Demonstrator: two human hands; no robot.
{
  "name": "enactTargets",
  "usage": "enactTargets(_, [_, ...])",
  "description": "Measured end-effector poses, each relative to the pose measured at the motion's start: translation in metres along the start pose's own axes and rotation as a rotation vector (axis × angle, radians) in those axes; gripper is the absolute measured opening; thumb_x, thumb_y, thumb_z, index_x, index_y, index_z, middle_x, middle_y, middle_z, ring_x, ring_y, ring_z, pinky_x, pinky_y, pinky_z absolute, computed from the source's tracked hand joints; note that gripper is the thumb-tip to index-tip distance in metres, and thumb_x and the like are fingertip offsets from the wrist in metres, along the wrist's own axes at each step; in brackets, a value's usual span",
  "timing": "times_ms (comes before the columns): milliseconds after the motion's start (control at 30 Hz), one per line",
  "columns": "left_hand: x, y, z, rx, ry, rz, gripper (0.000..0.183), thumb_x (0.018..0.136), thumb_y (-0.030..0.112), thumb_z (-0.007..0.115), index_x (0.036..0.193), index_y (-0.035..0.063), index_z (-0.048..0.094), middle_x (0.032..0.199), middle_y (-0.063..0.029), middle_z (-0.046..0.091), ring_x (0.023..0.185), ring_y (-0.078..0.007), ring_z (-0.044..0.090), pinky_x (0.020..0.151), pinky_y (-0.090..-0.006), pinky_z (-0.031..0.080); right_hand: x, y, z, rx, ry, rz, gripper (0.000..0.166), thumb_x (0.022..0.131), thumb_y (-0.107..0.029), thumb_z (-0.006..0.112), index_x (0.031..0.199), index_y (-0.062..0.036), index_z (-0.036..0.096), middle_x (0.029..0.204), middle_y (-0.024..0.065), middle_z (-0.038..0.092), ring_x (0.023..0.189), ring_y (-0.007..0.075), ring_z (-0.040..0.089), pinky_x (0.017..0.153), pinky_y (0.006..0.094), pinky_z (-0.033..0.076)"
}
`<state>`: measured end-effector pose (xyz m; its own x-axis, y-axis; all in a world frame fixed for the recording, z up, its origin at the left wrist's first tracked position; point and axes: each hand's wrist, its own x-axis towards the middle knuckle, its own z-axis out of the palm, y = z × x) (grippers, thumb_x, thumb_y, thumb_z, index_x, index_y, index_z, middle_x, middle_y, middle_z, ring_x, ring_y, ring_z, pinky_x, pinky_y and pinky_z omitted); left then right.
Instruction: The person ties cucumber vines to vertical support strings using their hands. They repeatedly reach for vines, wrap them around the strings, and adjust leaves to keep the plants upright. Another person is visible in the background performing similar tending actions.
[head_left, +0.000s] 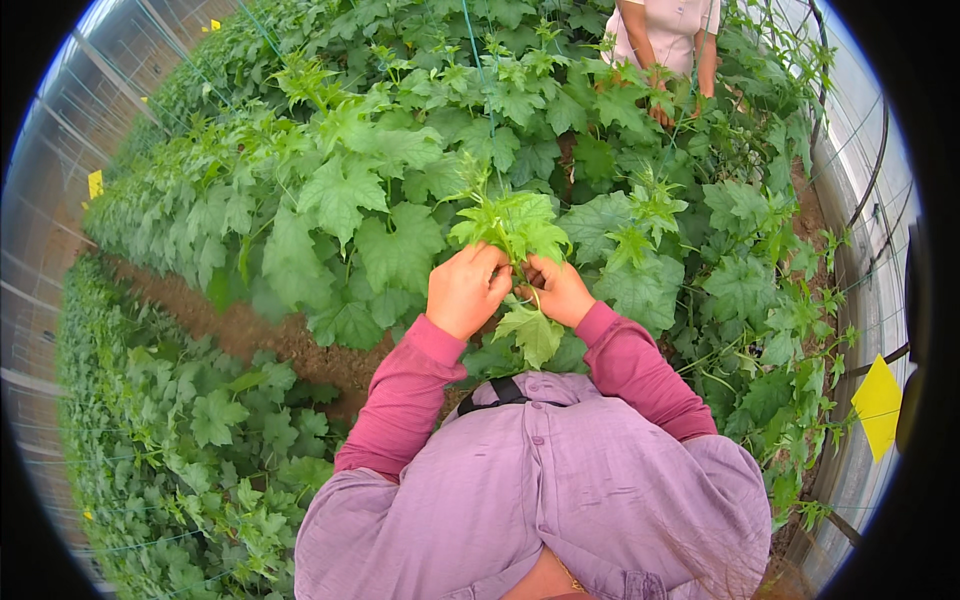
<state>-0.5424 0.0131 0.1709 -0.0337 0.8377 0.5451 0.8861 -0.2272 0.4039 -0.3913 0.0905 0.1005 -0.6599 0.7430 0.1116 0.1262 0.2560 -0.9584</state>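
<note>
My left hand is at the upper stem of a leafy climbing vine, thumb and fingers pinched together against it. On the other side of the same stem, my right hand has its fingers curled around it, close beside the left. Pale green young leaves and the growing tip rise above both hands. A lobed leaf hangs just below them. A teal string runs down to the vine from overhead. The exact spot where the fingertips meet the stem is partly hidden.
Dense vine rows spread ahead and at lower left, with a bare soil path between. A co-worker's hands are among leaves at upper right. Plastic greenhouse film borders the right, with a yellow sticky card.
</note>
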Motion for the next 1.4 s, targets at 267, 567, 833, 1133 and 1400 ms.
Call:
enactTargets(267, [-0.002, 0.001, -0.02, 0.107, 0.278, -0.002, 0.011, 0.071, 0.001, 0.064, 0.077, 0.0057, 0.056, 0.071, -0.0062, 0.053, 0.056, -0.0219, 0.056, 0.049, -0.0309, 0.045, 0.014, -0.015, 0.0, -0.127, -0.019, -0.153, 0.025, 0.073, 0.002, 0.068, 0.093, -0.0021, 0.055, 0.079, 0.0064, 0.053, 0.068, 0.0163, 0.055, 0.063, 0.0293, 0.046])
enactTargets(567, [-0.006, -0.004, -0.029, -0.297, -0.052, -0.1, 0.022, 0.077, 0.013, 0.065, 0.093, 0.0004, 0.057, 0.074, -0.0072, 0.054, 0.056, -0.0144, 0.054, 0.052, -0.0266, 0.043, 0.013, 0.061, 0.006, -0.298, -0.069, 0.047, 0.046, 0.086, -0.029, 0.052, 0.125, -0.0061, 0.047, 0.07, 0.0153, 0.062, 0.066, 0.033, 0.06, 0.063, 0.0389, 0.047])
enactTargets(833, [-0.024, -0.004, 0.005, -0.302, 0.074, -0.267, 0.027, 0.075, 0.016, 0.07, 0.09, -0.0002, 0.053, 0.075, -0.0068, 0.044, 0.054, -0.0147, 0.046, 0.05, -0.03, 0.038, -0.002, -0.031, 0.004, -0.151, -0.127, -0.004, 0.024, 0.089, -0.013, 0.052, 0.112, -0.0044, 0.053, 0.083, 0.0134, 0.062, 0.065, 0.0182, 0.061, 0.059, 0.0319, 0.048])
enactTargets(1133, [-0.027, -0.017, 0.018, -0.785, -0.013, -0.315, 0.013, 0.084, 0.009, 0.063, 0.088, 0.0006, 0.054, 0.081, -0.0002, 0.044, 0.066, -0.0075, 0.048, 0.058, -0.0225, 0.04, 0.007, -0.019, -0.005, 0.019, -0.194, -0.097, 0.028, 0.085, -0.011, 0.059, 0.112, -0.0056, 0.053, 0.099, 0.0101, 0.062, 0.082, 0.0198, 0.063, 0.058, 0.031, 0.048])
enactTargets(1400, [-0.022, -0.011, 0.024, -1.172, 0.001, -0.577, 0.012, 0.09, 0.012, 0.054, 0.1, 0.0054, 0.053, 0.084, -0.0007, 0.059, 0.068, -0.0074, 0.057, 0.057, -0.0198, 0.042, 0.005, -0.006, -0.013, 0.28, -0.118, 0.032, 0.017, 0.085, -0.004, 0.059, 0.101, -0.003, 0.054, 0.093, -0.0001, 0.052, 0.061, 0.0066, 0.051, 0.049, 0.0212, 0.043])
